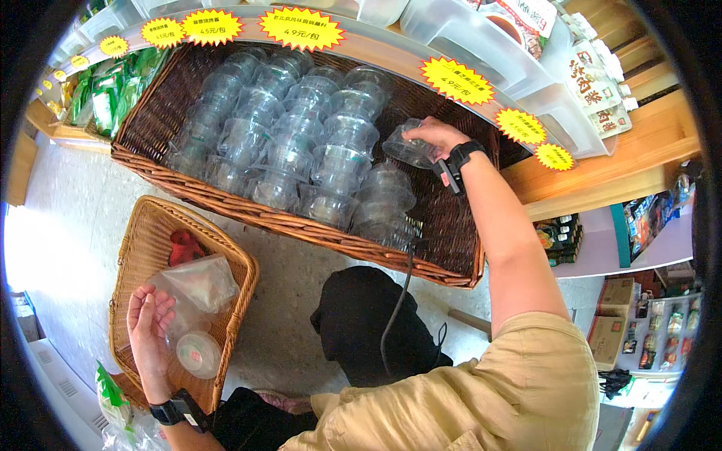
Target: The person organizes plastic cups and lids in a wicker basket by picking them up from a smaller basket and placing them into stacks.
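Note:
My right hand (433, 137) grips a clear plastic container (410, 147) at the right end of a dark wicker basket (293, 228). Rows of similar clear containers (293, 135) fill the left and middle of that basket, with a shorter row (386, 200) below my right hand. My left hand (149, 315) has its fingers loosely curled over a lighter wicker basket (248, 282); nothing is plainly seen in it. Inside this lighter basket lie a clear plastic bag (206, 282), a red item (185, 247) and a round clear container with a label (198, 354).
A shelf edge with yellow price tags (302, 29) runs above the dark basket. Translucent bins (479, 51) and white pouches (598, 84) stand on it. Green packets (113, 93) are at the left, and cardboard boxes (609, 338) at the right. A dark cable hangs over the basket's front.

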